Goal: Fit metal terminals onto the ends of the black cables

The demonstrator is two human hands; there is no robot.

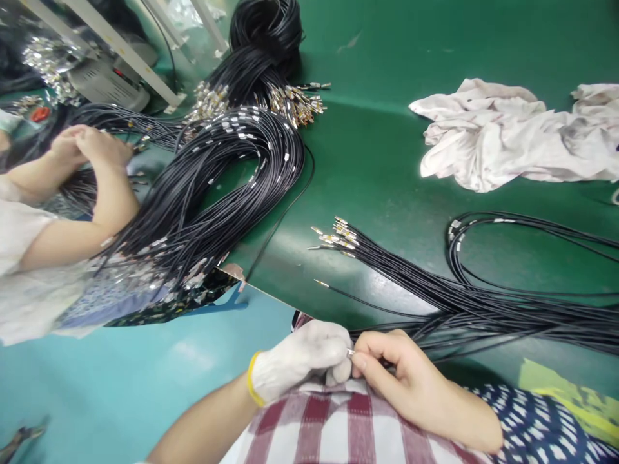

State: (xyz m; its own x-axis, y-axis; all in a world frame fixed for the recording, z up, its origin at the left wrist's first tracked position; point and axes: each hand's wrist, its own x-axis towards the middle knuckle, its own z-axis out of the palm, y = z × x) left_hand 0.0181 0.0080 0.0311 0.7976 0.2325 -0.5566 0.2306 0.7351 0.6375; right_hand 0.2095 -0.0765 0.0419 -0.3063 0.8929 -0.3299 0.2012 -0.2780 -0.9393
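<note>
Closest in, a red-and-white checked cloth (338, 425) covers the person's front, and both hands meet just above it. The left hand (309, 354), in a white glove with a yellow cuff, has its fingers curled and closed on a small metal tip (350, 352). The right hand (406, 380) is bare, below a dark blue patterned sleeve (536, 419); its thumb and forefinger pinch the same tip from the other side — so the tip sits between the two hands, near the edge of the green counter (367, 148). To the right lies a yellow-green sheet (570, 399).

Just beyond the hands, a bundle of black cables (416, 283) runs off to the right, its metal ends pointing left, with one cable end (321, 283) lying apart from the rest. Behind it is a looped cable section with white tags (454, 227).

Farther back on the right is a crumpled white cloth (503, 138). On the left, a large curved cable bundle (285, 161) with many white tags lies beside a co-worker's bare hands (91, 145) — these are close together. Farthest are another black coil (265, 32) and a grey machine (109, 80).
</note>
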